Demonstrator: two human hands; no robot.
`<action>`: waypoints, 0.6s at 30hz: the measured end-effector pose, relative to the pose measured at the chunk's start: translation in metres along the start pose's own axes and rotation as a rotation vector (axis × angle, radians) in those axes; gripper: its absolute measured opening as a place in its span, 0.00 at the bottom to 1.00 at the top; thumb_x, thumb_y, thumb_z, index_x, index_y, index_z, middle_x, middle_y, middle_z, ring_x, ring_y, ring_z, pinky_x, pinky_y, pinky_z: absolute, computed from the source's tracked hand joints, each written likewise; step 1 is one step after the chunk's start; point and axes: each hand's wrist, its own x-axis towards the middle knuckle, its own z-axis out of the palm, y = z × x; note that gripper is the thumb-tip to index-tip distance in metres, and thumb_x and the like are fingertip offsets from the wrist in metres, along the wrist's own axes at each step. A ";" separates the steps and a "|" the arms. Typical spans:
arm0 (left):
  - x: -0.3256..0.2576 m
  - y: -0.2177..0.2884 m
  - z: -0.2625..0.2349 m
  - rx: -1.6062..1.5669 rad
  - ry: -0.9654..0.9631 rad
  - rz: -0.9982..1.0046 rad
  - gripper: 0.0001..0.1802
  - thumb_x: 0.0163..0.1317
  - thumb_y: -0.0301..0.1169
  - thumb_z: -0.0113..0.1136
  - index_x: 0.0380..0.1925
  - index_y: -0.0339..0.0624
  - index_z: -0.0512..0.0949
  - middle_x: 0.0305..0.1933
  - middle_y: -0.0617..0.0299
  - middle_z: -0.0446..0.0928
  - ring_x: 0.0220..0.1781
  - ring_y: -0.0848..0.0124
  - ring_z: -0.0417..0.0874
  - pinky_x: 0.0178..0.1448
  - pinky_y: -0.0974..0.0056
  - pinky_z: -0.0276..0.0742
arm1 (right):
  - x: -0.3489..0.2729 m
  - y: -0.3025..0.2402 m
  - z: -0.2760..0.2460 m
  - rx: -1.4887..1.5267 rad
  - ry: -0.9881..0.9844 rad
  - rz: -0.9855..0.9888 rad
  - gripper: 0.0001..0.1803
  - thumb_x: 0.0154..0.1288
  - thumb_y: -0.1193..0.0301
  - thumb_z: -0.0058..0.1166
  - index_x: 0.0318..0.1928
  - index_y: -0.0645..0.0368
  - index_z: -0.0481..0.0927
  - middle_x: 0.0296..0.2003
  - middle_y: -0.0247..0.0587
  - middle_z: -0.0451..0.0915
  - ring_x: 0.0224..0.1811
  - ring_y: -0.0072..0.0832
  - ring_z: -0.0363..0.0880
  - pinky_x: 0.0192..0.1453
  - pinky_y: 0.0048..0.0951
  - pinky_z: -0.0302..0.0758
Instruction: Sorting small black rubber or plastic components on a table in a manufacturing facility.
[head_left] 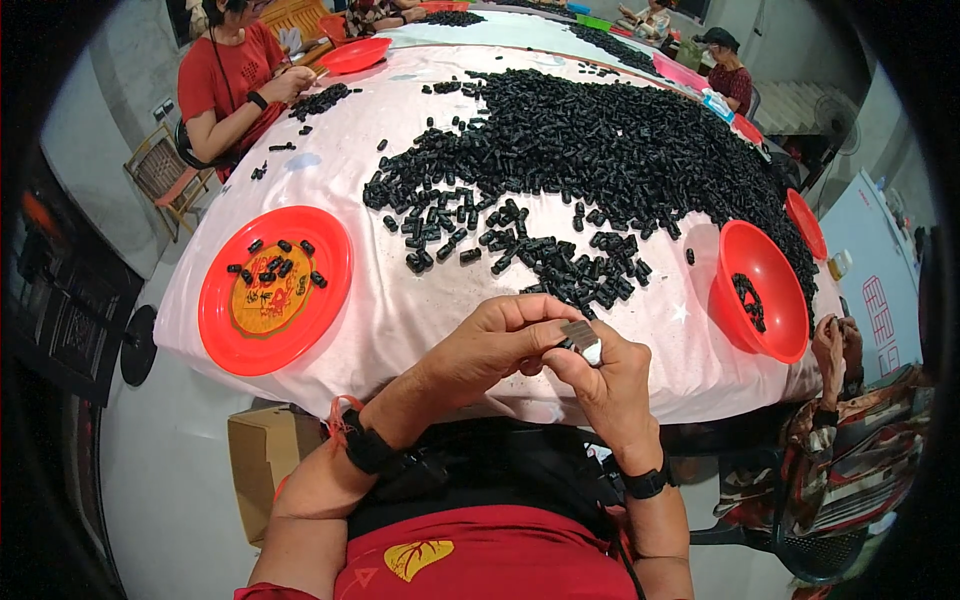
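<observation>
Silvery piece (583,342) between the fingers (537,340)

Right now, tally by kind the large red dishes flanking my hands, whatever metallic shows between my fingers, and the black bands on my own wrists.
Red plate, on the left: 1
Red bowl, on the right: 1
Metallic object: 1
Black wristbands, one on each wrist: 2
Total: 5
</observation>
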 end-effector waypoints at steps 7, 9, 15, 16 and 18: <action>0.001 0.001 0.001 0.002 0.012 -0.006 0.14 0.67 0.35 0.53 0.47 0.40 0.75 0.37 0.72 0.77 0.31 0.88 0.71 0.33 0.81 0.66 | -0.001 0.000 0.000 0.030 -0.009 0.000 0.21 0.54 0.55 0.64 0.36 0.61 0.81 0.17 0.44 0.77 0.17 0.31 0.77 0.22 0.27 0.71; 0.003 -0.001 0.002 0.007 0.019 -0.005 0.13 0.67 0.34 0.52 0.47 0.40 0.75 0.36 0.72 0.76 0.30 0.88 0.70 0.32 0.81 0.65 | -0.002 -0.001 0.001 0.034 -0.014 0.005 0.21 0.55 0.55 0.63 0.36 0.61 0.81 0.17 0.43 0.77 0.17 0.30 0.77 0.22 0.27 0.70; 0.001 0.000 0.003 -0.016 0.017 0.018 0.12 0.67 0.34 0.51 0.46 0.40 0.75 0.34 0.74 0.75 0.29 0.89 0.68 0.31 0.82 0.63 | -0.002 -0.003 -0.001 0.036 -0.003 0.026 0.20 0.56 0.55 0.62 0.37 0.62 0.82 0.16 0.42 0.77 0.17 0.27 0.77 0.22 0.27 0.70; 0.001 -0.001 0.003 -0.015 0.023 0.025 0.12 0.68 0.33 0.50 0.46 0.40 0.75 0.33 0.74 0.75 0.28 0.89 0.67 0.31 0.82 0.63 | -0.002 -0.003 -0.001 0.056 -0.006 0.024 0.20 0.57 0.55 0.62 0.37 0.62 0.82 0.16 0.42 0.77 0.17 0.27 0.77 0.22 0.27 0.70; 0.001 -0.002 0.002 -0.018 0.017 0.030 0.12 0.68 0.33 0.51 0.47 0.40 0.75 0.33 0.74 0.74 0.28 0.89 0.67 0.31 0.82 0.63 | -0.001 -0.004 0.001 0.078 -0.012 0.019 0.20 0.57 0.55 0.62 0.37 0.62 0.82 0.16 0.42 0.77 0.17 0.27 0.77 0.22 0.27 0.70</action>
